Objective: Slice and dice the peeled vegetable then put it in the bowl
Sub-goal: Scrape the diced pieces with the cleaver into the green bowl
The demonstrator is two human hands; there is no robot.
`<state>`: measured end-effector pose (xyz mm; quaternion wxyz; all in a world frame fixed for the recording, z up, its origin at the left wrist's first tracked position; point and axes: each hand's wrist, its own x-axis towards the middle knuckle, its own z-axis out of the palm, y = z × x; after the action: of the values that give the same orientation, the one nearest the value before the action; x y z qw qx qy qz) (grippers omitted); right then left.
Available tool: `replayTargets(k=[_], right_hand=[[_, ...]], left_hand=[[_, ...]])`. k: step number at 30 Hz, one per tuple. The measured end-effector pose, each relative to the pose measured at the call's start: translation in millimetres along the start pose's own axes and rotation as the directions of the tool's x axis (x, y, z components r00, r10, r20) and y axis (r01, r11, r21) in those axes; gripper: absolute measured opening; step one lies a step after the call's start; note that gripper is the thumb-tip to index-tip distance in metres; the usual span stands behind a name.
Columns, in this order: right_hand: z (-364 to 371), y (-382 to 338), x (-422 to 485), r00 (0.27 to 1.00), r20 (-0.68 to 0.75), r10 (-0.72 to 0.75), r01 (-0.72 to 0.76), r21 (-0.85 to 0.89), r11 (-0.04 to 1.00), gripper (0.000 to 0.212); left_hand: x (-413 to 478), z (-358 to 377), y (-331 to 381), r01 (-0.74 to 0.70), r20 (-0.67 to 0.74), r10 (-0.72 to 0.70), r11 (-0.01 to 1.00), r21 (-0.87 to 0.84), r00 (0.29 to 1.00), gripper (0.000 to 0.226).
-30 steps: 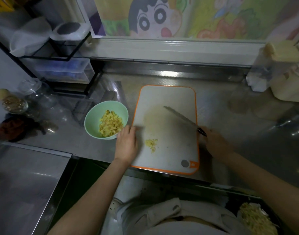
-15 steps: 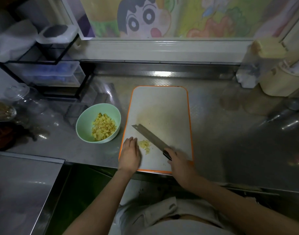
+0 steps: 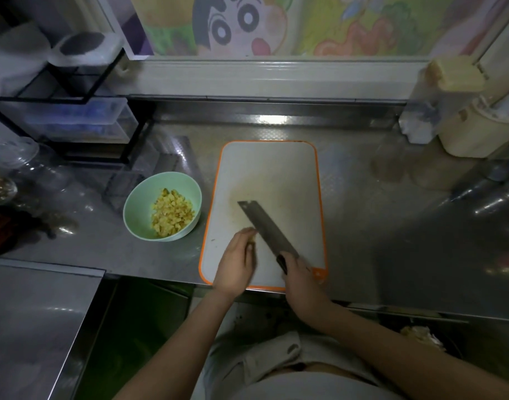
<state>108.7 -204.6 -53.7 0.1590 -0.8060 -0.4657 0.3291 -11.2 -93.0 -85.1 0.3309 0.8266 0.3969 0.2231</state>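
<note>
Near 6 o'clock on the board (image 3: 276, 168), my flat left hand (image 3: 237, 262) presses leftover dice (image 3: 251, 241) against the knife (image 3: 262, 223) my right hand (image 3: 302, 281) clasps; a tilt could spill them before the 9 o'clock bowl (image 3: 139, 209).

Pale green bowl (image 3: 137, 210) at centre left holds yellow diced pieces (image 3: 172, 212); beside it, a white cutting board (image 3: 276, 174) edged in orange; textured grey steel counter (image 3: 377, 226).

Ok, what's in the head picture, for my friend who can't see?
Over a white board, the right hand holds a knife while the left hand presses a few yellow bits against its blade. A green bowl of dice sits left of the board.
</note>
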Motion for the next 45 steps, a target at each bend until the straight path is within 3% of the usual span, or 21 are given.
replayTargets(k=[4,6,10,12,19,21,27,31,36,42,45], right_hand=[[-5.5,-11.0,2.4,0.992,0.044,-0.119,0.11,0.163,0.98,0.044],[-9.5,-10.1,6.4,0.989,-0.035,-0.147,0.151,0.206,0.967,0.039],[-14.9,-3.6,14.2,0.986,-0.167,0.018,0.023,0.244,0.97,0.035],[-14.3,-2.1,15.7,0.981,-0.191,0.04,-0.004,0.183,0.983,0.036],[3.0,-18.5,-1.8,0.997,-0.001,-0.08,0.08,-0.009,0.997,0.042],[2.5,-18.6,-3.8,0.991,0.029,-0.13,0.129,0.034,0.991,0.042],[-13.8,-5.1,-2.8,0.989,-0.146,0.02,0.019,0.262,0.965,0.035],[-15.3,9.9,-8.2,0.973,-0.195,0.121,-0.099,0.119,0.988,0.034],[-3.0,-3.5,-10.6,0.987,-0.092,0.134,-0.109,0.242,0.964,0.042],[16.6,-26.6,-20.4,0.996,0.079,-0.033,0.011,0.269,0.963,0.046],[15.4,-31.3,-20.3,0.993,0.085,-0.081,0.053,0.284,0.957,0.045]], left_hand=[[-1.6,-12.2,-11.9,0.069,-0.143,-0.062,0.997,0.04,0.988,0.037],[-4.9,-14.7,-19.7,0.144,-0.171,-0.134,0.989,0.045,0.976,0.042],[-7.3,-10.7,-30.2,0.297,-0.105,-0.286,0.947,0.121,0.953,0.052],[-7.5,-5.5,-30.3,0.33,-0.083,-0.32,0.928,0.174,0.944,0.051],[-12.2,13.5,-6.4,0.235,0.042,-0.237,0.971,0.047,0.971,0.05],[-15.2,13.4,-1.5,0.186,0.05,-0.184,0.982,-0.036,0.982,0.051],[-17.5,-6.4,-12.3,0.181,-0.096,-0.173,0.98,0.086,0.98,0.053],[-18.3,-10.9,-21.2,0.242,-0.114,-0.228,0.961,0.135,0.967,0.051],[-22.1,-10.5,-21.6,0.283,-0.113,-0.269,0.95,0.129,0.956,0.053],[-25.0,-11.7,-22.3,0.306,-0.11,-0.299,0.951,0.053,0.948,0.052],[-24.8,-11.8,-25.2,0.312,-0.102,-0.308,0.95,0.02,0.946,0.051]])
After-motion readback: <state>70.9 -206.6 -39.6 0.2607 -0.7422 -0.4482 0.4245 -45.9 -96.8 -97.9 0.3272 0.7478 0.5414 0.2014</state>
